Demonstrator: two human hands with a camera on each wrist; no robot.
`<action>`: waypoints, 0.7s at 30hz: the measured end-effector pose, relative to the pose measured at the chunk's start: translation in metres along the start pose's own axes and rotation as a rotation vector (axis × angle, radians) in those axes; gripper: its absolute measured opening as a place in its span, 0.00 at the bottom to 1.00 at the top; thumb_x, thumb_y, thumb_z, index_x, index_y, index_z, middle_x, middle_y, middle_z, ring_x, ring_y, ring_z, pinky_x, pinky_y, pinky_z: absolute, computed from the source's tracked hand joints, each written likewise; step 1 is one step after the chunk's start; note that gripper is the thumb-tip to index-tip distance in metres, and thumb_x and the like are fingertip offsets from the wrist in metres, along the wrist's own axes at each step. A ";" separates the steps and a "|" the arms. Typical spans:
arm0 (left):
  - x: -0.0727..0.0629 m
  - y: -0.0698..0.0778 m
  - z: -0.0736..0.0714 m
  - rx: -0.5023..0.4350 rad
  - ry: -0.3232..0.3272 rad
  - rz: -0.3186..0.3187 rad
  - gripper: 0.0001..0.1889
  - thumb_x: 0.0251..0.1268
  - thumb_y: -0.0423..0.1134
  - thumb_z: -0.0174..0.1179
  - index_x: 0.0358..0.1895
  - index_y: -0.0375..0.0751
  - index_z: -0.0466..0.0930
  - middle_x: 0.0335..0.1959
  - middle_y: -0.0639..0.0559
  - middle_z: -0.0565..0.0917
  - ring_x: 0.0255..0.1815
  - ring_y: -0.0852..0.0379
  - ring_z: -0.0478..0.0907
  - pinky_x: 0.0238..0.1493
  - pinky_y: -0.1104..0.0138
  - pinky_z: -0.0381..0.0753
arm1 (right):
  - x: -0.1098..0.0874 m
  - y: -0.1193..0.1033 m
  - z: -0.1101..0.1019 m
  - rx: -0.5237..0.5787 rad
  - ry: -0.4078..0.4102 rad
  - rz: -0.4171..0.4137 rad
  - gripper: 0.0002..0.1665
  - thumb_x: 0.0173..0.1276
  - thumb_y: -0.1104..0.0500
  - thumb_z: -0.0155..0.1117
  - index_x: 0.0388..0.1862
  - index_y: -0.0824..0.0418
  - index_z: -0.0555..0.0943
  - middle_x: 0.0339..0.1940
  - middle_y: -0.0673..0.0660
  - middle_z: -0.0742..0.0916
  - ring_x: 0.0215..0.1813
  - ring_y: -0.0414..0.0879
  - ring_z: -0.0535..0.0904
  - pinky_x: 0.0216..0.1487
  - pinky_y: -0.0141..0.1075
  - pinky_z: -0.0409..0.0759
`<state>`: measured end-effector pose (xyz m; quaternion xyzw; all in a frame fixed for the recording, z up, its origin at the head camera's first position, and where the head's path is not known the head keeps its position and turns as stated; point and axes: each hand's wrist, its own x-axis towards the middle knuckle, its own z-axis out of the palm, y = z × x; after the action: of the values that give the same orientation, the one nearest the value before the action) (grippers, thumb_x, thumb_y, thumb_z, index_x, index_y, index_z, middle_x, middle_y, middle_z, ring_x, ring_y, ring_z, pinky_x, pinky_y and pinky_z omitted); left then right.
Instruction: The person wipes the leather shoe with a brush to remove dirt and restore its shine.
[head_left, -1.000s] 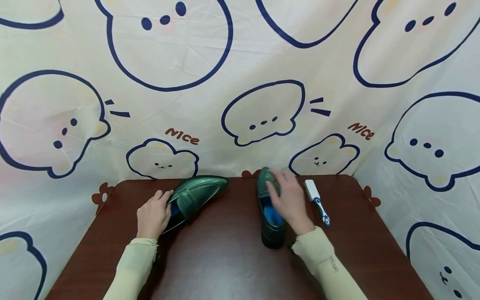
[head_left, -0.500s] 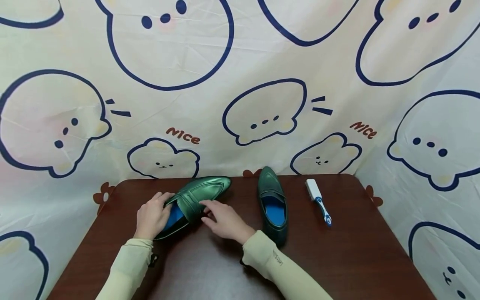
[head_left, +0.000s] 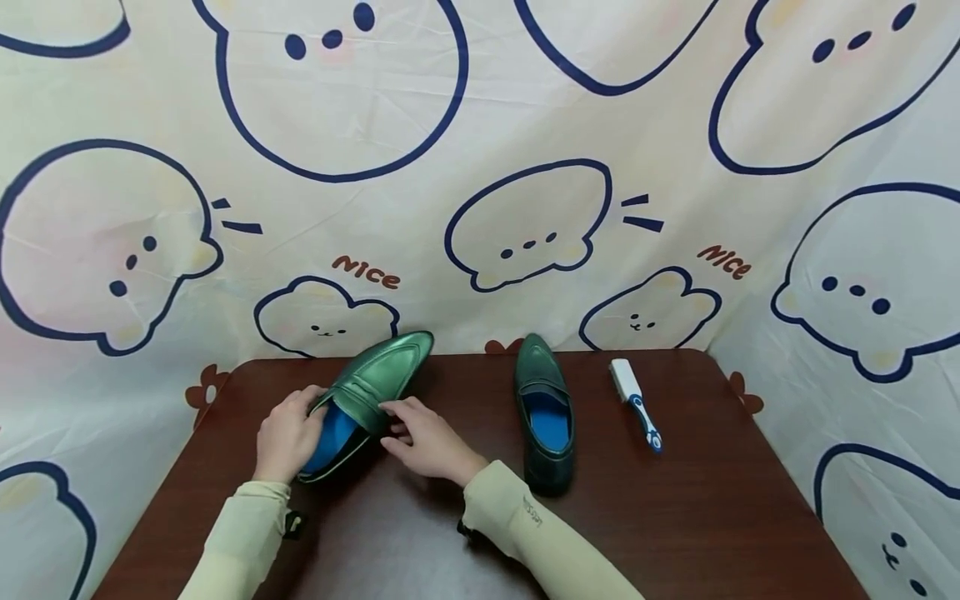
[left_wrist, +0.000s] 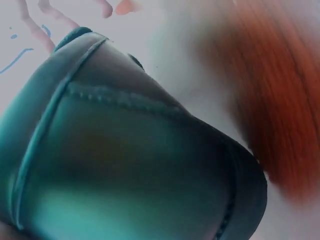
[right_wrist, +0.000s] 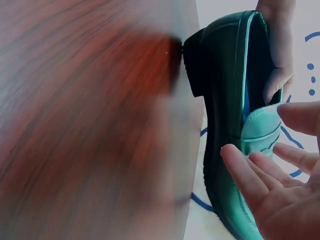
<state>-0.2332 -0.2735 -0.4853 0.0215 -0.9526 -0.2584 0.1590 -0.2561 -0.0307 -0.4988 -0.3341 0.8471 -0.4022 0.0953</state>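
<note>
A glossy green loafer (head_left: 390,367) with a blue insole is tilted at the left of the table in the head view. My left hand (head_left: 288,435) grips its side rim, thumb inside the opening. Beside the strap is my right hand (head_left: 431,442), its fingers fairly straight. In the right wrist view those fingers (right_wrist: 245,175) lie at the upper, though firm contact is hard to tell. The heel end of the loafer (left_wrist: 125,150) fills much of the left wrist view. A second green loafer (head_left: 542,367) stands upright right of center, toe toward the back.
A white brush (head_left: 636,404) with a blue-and-white handle lies right of the second loafer. The dark brown wooden table (head_left: 712,500) meets a cartoon-printed cloth (head_left: 525,125) at its back and sides.
My right hand has left the second loafer and moved left to the gripped one. That loafer has turned, its toe swinging back and left, with my left hand still on it.
</note>
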 end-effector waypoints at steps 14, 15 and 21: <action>-0.022 -0.042 -0.029 -0.280 -0.243 -0.341 0.18 0.85 0.44 0.40 0.53 0.31 0.72 0.36 0.41 0.73 0.32 0.49 0.70 0.31 0.60 0.68 | 0.026 -0.025 0.035 -0.121 -0.173 -0.050 0.39 0.81 0.47 0.59 0.85 0.41 0.56 0.87 0.42 0.53 0.80 0.38 0.65 0.73 0.35 0.72; -0.021 -0.045 -0.030 -0.298 -0.257 -0.351 0.17 0.85 0.43 0.40 0.52 0.31 0.72 0.35 0.41 0.72 0.31 0.49 0.69 0.31 0.59 0.68 | 0.029 -0.026 0.036 -0.134 -0.182 -0.047 0.39 0.81 0.47 0.59 0.85 0.41 0.56 0.87 0.42 0.52 0.81 0.39 0.63 0.74 0.37 0.71; -0.018 -0.060 -0.036 -0.338 -0.317 -0.364 0.18 0.86 0.42 0.37 0.52 0.28 0.71 0.49 0.30 0.73 0.40 0.43 0.70 0.36 0.59 0.69 | 0.043 -0.031 0.044 -0.174 -0.227 -0.016 0.42 0.79 0.44 0.60 0.85 0.36 0.53 0.87 0.39 0.50 0.85 0.38 0.54 0.76 0.40 0.68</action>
<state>-0.2076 -0.3412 -0.4909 0.1244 -0.8894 -0.4380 -0.0393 -0.2544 -0.0996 -0.5000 -0.3913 0.8597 -0.2877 0.1580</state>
